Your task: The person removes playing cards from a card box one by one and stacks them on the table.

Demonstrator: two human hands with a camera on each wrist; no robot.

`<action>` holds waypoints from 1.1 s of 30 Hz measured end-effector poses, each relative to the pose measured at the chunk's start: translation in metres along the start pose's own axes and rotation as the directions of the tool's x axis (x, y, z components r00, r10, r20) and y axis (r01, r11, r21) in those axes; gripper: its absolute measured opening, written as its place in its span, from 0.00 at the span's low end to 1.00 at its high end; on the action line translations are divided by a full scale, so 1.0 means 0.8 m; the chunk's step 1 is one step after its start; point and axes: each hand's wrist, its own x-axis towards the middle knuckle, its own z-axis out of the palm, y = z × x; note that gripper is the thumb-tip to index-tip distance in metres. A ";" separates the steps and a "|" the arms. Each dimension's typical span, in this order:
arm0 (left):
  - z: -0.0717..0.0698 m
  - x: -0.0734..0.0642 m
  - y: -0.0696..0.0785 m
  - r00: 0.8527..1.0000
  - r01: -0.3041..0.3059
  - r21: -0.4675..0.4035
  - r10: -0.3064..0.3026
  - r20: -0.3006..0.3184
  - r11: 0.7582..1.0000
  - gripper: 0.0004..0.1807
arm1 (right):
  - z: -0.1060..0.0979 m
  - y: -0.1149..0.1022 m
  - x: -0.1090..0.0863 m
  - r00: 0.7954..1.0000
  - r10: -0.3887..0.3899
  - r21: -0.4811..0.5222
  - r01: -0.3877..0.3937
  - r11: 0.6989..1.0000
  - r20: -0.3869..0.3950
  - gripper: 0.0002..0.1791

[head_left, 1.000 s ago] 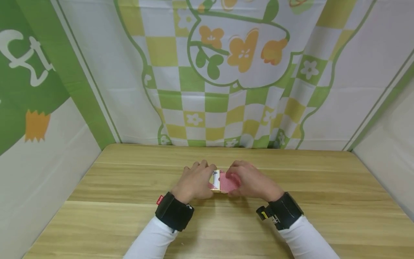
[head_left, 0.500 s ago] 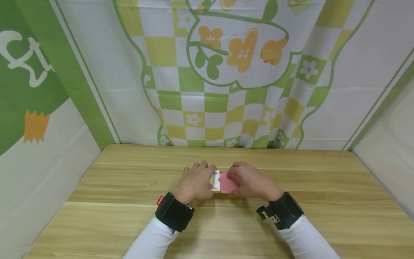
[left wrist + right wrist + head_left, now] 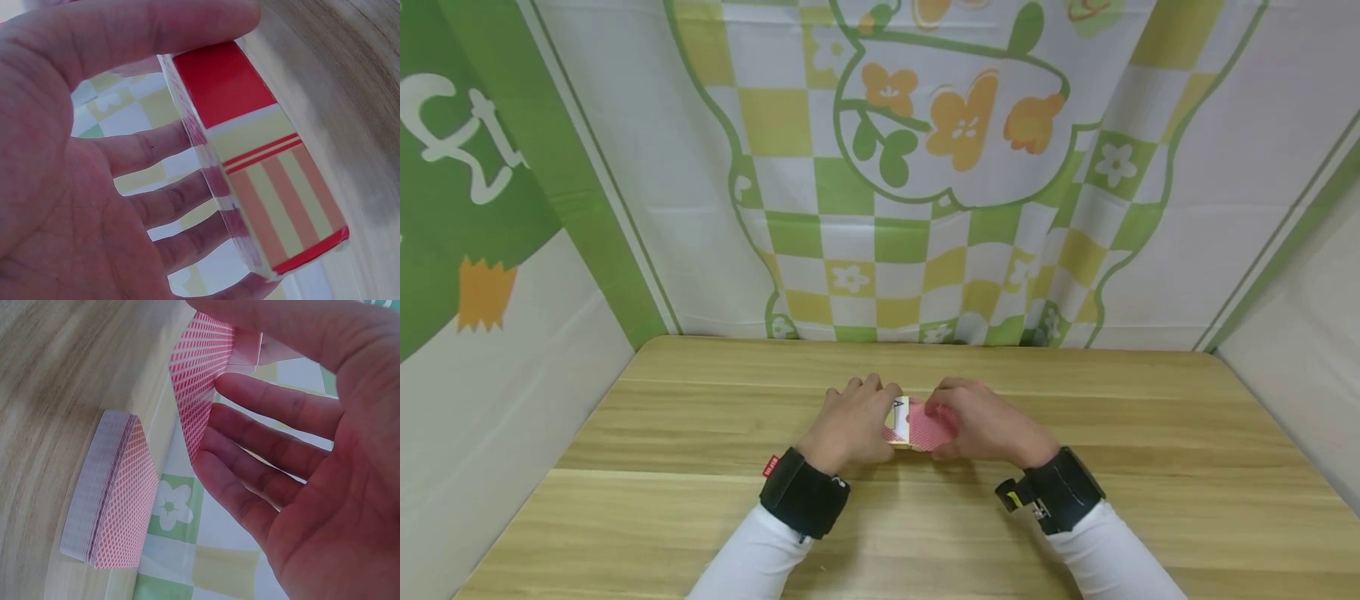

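Note:
My left hand grips a playing-card box, thumb along one edge and fingers on the other side. The box has a red, cream and striped side, and its face in the head view shows a letter A. My right hand pinches a thin red-patterned playing card between thumb and fingers, right at the end of the box. Beside that hand, in the right wrist view, a thick deck of cards with red-patterned backs rests on the table; my right hand hides it in the head view.
The wooden table runs back to a green, yellow and white patterned curtain. Fabric side walls stand at left and right. A black strap sits on the left wrist, and another strap with a small camera on the right.

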 end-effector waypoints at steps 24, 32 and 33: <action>-0.005 0.000 -0.005 1.000 0.018 -0.007 -0.018 -0.007 1.000 0.35 | -0.022 0.017 -0.013 1.000 0.016 -0.031 -0.015 0.999 0.023 0.28; -0.006 -0.002 -0.006 1.000 0.026 -0.019 -0.026 -0.014 0.999 0.35 | -0.035 0.023 -0.018 0.996 0.086 -0.029 -0.085 0.996 0.019 0.30; -0.006 -0.002 -0.006 1.000 0.027 -0.019 -0.027 -0.013 0.999 0.35 | -0.037 0.025 -0.019 0.996 0.094 -0.029 -0.093 0.995 0.013 0.30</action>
